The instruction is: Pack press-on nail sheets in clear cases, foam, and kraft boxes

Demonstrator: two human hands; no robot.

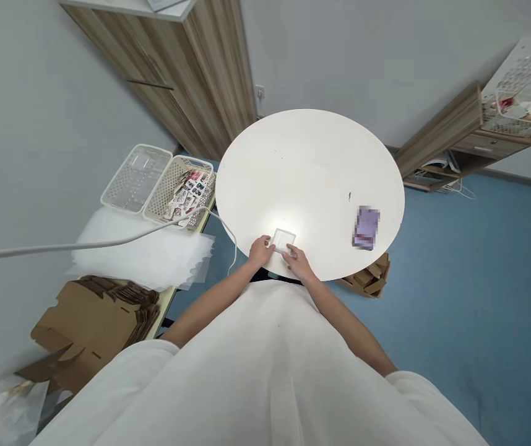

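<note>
At the near edge of the round white table (pixel 312 142) is a small, shallow square box (pixel 284 238), whitish and see-through, with a raised rim. My left hand (pixel 260 251) grips its left side, thumb and fingers at the edge. On the lower right corner, the thumb and fingers of my right hand (pixel 299 262) are closed. What lies inside the box, if anything, is too faint to make out. Farther right on the table is a purple, pixelated rectangular item (pixel 366 228).
To the left, a white basket (pixel 158 197) holds printed cards beside a clear-looking bin (pixel 136 176). White sheets (pixel 126 251) and folded cardboard boxes (pixel 93 328) are stacked nearer. A white cable (pixel 107 243) crosses the left side. Flattened cardboard (pixel 370 277) sits below the table's right edge.
</note>
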